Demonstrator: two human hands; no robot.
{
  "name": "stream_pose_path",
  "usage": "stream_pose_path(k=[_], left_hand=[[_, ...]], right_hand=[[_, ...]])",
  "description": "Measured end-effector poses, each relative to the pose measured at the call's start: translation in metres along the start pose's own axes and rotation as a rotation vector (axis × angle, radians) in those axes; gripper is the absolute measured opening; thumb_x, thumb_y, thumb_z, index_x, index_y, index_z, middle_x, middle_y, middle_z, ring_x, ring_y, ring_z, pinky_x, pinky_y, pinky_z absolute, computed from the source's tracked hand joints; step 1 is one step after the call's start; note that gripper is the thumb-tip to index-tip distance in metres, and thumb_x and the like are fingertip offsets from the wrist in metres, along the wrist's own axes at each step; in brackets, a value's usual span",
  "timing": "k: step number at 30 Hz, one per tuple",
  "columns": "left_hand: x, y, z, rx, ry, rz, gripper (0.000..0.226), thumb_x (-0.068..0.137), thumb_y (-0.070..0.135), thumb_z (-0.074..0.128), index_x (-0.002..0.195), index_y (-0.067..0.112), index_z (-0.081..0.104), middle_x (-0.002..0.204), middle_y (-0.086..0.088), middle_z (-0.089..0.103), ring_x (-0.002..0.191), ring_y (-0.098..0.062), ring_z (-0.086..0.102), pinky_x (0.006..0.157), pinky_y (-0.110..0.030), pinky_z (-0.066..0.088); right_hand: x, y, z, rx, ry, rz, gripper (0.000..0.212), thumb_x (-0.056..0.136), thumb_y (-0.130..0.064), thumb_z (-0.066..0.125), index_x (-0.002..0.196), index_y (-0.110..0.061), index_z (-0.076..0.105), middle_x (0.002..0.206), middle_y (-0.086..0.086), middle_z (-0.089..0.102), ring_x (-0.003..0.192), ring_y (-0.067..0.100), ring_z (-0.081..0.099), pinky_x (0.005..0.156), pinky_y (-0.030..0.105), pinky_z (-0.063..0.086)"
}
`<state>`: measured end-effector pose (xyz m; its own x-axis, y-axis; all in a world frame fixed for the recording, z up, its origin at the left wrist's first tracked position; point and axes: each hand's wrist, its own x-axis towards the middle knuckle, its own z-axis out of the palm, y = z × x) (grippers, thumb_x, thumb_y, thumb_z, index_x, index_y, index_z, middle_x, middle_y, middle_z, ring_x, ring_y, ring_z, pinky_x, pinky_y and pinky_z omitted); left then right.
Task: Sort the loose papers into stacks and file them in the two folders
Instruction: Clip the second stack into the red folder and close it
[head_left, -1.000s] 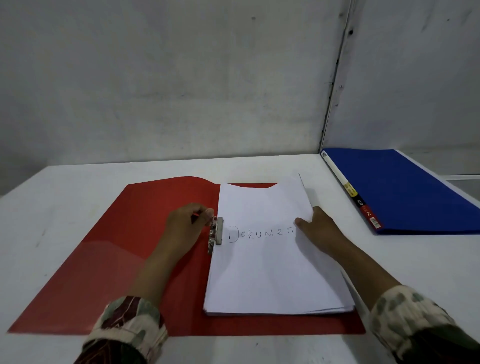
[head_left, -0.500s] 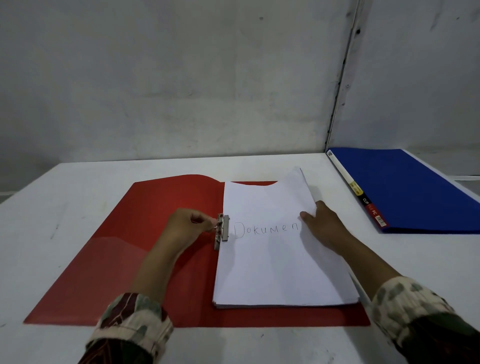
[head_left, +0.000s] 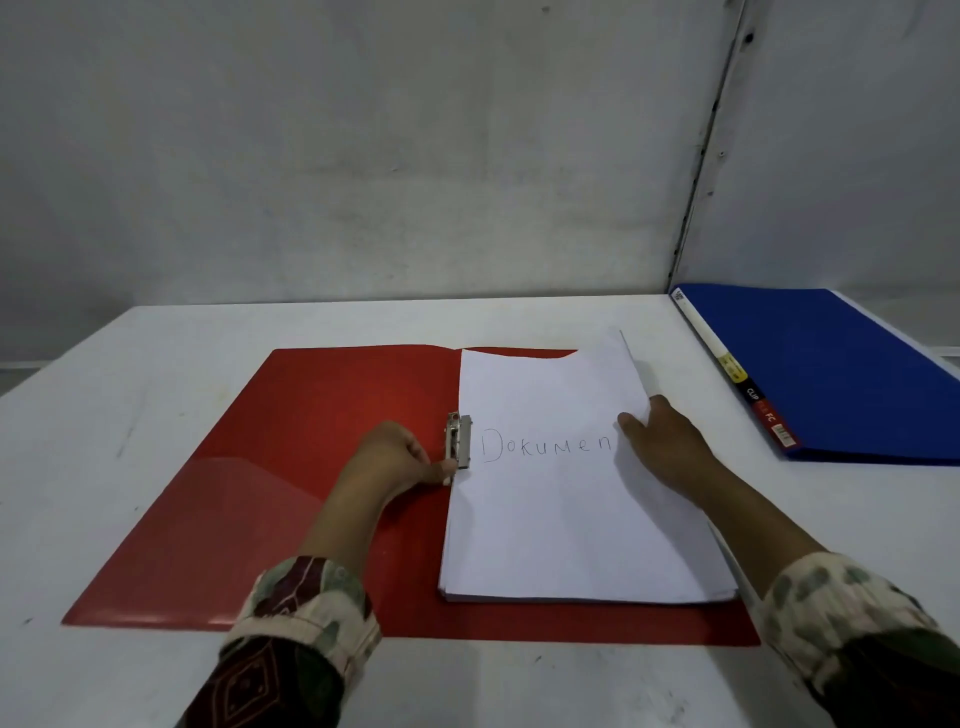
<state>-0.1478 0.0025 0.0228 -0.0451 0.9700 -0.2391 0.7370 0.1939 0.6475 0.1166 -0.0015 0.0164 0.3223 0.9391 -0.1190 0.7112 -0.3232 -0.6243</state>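
The red folder (head_left: 291, 467) lies open on the white table. A stack of white papers (head_left: 566, 525), its top sheet marked "Dokumen", sits on the folder's right half. A metal clip (head_left: 459, 441) lies over the stack's left edge. My left hand (head_left: 397, 460) is beside the clip, with its fingers curled and its thumb tip on the clip's near end. My right hand (head_left: 662, 447) rests flat on the stack's right edge. The blue folder (head_left: 841, 374) lies closed at the far right.
A grey wall rises right behind the white table (head_left: 130, 415), with a corner seam above the blue folder. The blue folder's far right side reaches the frame edge. Bare tabletop lies left of the red folder and along the front edge.
The clip now lies flat over the papers' left edge, and my left hand has slid to its near end. My right hand has stayed on the stack. The camera has shifted slightly.
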Motion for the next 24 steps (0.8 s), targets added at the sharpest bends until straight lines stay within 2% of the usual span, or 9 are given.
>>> stream_pose_path(k=[2,7,11,14,17,19,22,24], left_hand=[[0.001,0.0,0.002,0.068,0.001,0.0,0.039,0.07,0.028,0.079,0.05,0.016,0.049,0.052,0.002,0.048,0.047,-0.008,0.041,0.041,-0.016,0.03],[0.004,0.001,0.005,0.136,0.001,0.007,0.04,0.071,0.028,0.079,0.051,0.015,0.047,0.055,0.0,0.05,0.054,-0.014,0.046,0.048,-0.021,0.033],[0.004,0.007,-0.001,0.186,-0.035,-0.015,0.037,0.073,0.028,0.076,0.054,0.015,0.048,0.057,0.002,0.05,0.053,-0.009,0.044,0.047,-0.02,0.032],[0.002,0.003,-0.001,0.148,-0.028,0.017,0.033,0.074,0.027,0.076,0.055,0.017,0.051,0.059,0.003,0.051,0.054,-0.006,0.044,0.047,-0.019,0.031],[-0.006,-0.006,0.005,0.028,0.017,0.114,0.029,0.077,0.024,0.073,0.059,0.019,0.052,0.064,0.005,0.053,0.058,-0.006,0.045,0.05,-0.018,0.033],[-0.012,-0.013,0.009,-0.017,0.051,0.187,0.022,0.081,0.025,0.069,0.066,0.018,0.054,0.07,0.005,0.056,0.063,-0.006,0.048,0.053,-0.017,0.035],[-0.021,-0.024,0.01,0.093,0.14,0.324,0.008,0.087,0.022,0.061,0.081,0.017,0.06,0.084,0.002,0.059,0.079,-0.014,0.053,0.06,-0.015,0.036],[-0.028,-0.03,0.01,0.246,0.211,0.403,0.01,0.09,0.023,0.057,0.091,0.015,0.063,0.094,-0.001,0.059,0.089,-0.017,0.053,0.067,-0.022,0.038]], right_hand=[[0.001,0.0,0.0,0.001,-0.004,-0.004,0.046,0.097,-0.029,0.04,0.131,0.001,0.037,0.13,0.021,0.051,0.116,0.036,0.051,0.093,0.036,0.041],[0.002,0.003,0.001,0.002,-0.001,-0.01,0.046,0.097,-0.03,0.041,0.131,0.001,0.037,0.129,0.02,0.052,0.115,0.036,0.052,0.091,0.036,0.041],[-0.004,0.001,0.0,0.023,-0.004,-0.033,0.054,0.092,-0.035,0.051,0.132,-0.002,0.035,0.13,0.017,0.051,0.115,0.034,0.052,0.09,0.034,0.043],[-0.013,0.001,0.006,-0.192,0.064,-0.088,0.065,0.09,-0.042,0.052,0.138,-0.006,0.027,0.136,0.014,0.042,0.12,0.033,0.047,0.092,0.037,0.042],[-0.023,0.002,0.017,-0.483,0.15,-0.176,0.056,0.095,-0.045,0.037,0.137,-0.009,0.031,0.145,0.014,0.029,0.131,0.03,0.032,0.104,0.041,0.031],[-0.03,0.0,0.023,-0.567,0.146,-0.235,0.051,0.097,-0.041,0.031,0.138,-0.011,0.031,0.153,0.012,0.017,0.14,0.03,0.017,0.112,0.044,0.019],[-0.045,-0.012,0.035,-0.578,0.089,-0.379,0.046,0.098,-0.034,0.029,0.141,-0.015,0.029,0.155,0.007,0.013,0.145,0.027,0.006,0.115,0.044,0.009],[-0.06,-0.022,0.045,-0.539,0.044,-0.488,0.046,0.098,-0.033,0.03,0.141,-0.017,0.031,0.155,0.005,0.016,0.145,0.025,0.006,0.116,0.044,0.007]])
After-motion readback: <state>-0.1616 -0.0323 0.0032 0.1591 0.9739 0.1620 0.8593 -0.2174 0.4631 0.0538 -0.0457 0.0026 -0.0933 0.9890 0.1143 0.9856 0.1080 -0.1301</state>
